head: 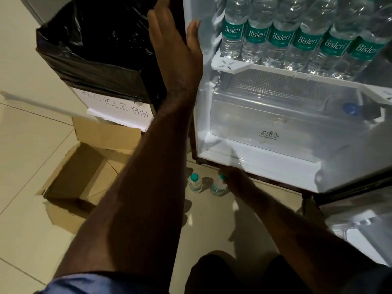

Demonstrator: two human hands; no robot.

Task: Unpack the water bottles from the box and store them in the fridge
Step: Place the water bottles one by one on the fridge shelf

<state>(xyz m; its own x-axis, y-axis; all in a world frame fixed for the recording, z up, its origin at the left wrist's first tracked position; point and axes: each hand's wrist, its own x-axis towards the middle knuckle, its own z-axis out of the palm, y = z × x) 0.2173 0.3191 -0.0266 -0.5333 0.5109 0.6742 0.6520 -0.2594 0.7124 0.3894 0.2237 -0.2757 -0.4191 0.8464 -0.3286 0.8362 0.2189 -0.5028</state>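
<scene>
The fridge [214, 158] stands open, and several Bisleri water bottles [280, 37] line its shelf. My left hand [176, 45] holds the fridge's left side wall, thumb inside, fingers outside. Two small green-capped bottles stand on the floor in front of the fridge. My right hand [235, 179] grips the right bottle [218, 186] near its cap. The left bottle [195, 183] stands free beside it. The cardboard box [84, 172] lies open on the floor at left, and I see no bottles in it.
A bin [118, 107] labelled RECYCLE BIN, lined with a black bag, stands left of the fridge behind the box. A clear vegetable drawer [275, 124] sits under the shelf. The fridge door [360, 217] hangs open at right. Tiled floor spreads at left.
</scene>
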